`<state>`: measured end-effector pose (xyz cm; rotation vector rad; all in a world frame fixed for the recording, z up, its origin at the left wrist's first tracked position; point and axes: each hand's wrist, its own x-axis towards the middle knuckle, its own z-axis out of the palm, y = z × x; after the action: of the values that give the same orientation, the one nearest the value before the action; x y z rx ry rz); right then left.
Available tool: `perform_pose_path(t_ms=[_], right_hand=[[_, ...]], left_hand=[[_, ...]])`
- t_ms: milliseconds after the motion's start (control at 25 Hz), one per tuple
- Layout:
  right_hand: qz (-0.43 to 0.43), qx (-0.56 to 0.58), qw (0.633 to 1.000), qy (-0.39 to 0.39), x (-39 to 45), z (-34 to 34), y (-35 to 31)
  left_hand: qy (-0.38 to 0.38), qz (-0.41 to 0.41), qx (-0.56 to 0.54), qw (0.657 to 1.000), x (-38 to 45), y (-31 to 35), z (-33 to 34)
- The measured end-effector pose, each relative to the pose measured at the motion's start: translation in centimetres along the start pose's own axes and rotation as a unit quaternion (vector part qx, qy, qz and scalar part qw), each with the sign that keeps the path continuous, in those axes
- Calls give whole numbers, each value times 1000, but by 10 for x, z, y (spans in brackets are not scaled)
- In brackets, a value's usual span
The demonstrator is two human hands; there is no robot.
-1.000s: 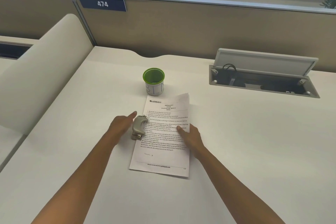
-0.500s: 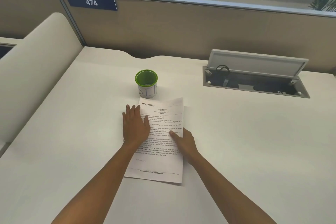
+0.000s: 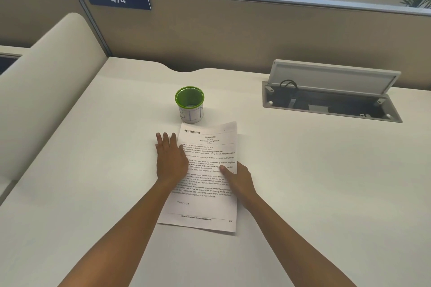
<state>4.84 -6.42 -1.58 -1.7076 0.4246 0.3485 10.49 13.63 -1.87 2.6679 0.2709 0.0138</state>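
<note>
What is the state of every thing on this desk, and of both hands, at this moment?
Printed sheet: lies flat on the desk, under both hands.
Green-rimmed cup: upright, looks empty.
Cable box lid: raised open.
Left hand: flat, fingers straight, on the sheet's left edge.
Right hand: thumb presses the sheet; other fingers hidden.
</note>
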Motion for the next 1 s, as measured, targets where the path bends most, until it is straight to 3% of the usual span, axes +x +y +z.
perform_pose_path(t_ms=[280,800,1000], right_hand=[[-8,-19,1000,8,0,2,2],[-12,-30,999,7,2,2,6],[-13,-30,999,3,5,1,8]], left_hand=[[-13,34,35,999,-1,-3,1],[-72,24,-138,988,9,-20,0],[-68,36,-146,986,9,-21,1]])
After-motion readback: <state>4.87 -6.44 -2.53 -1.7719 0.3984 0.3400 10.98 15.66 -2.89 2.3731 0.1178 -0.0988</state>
